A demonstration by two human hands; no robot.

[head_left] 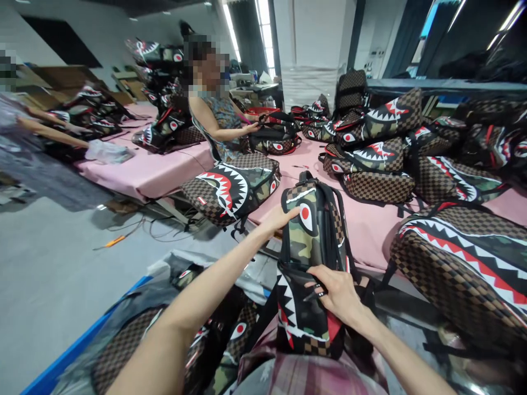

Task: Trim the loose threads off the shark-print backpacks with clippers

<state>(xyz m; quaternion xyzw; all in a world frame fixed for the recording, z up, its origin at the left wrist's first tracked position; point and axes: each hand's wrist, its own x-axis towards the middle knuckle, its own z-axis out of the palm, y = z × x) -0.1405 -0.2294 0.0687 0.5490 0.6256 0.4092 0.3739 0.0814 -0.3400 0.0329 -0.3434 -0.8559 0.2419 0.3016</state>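
A backpack (302, 241) with camouflage, brown check, a red-and-white eye and shark teeth stands against my lap at the pink table's edge, its side facing up. My left hand (285, 218) grips its upper left edge, the thumb near the eye. Lower down, my right hand (337, 291) rests on the bag with bent fingers. A small dark pointed tool (309, 296) sticks out from those fingers; its exact kind is unclear. Just beyond my left hand lies another shark-mouth backpack (234, 189).
More backpacks are piled on the pink table (366, 225) at right, one large backpack (461, 258) close by. Bagged backpacks fill a blue-edged container (88, 340) at lower left. A seated person (218, 120) handles a bag opposite. An orange-handled tool (114, 241) lies on the floor.
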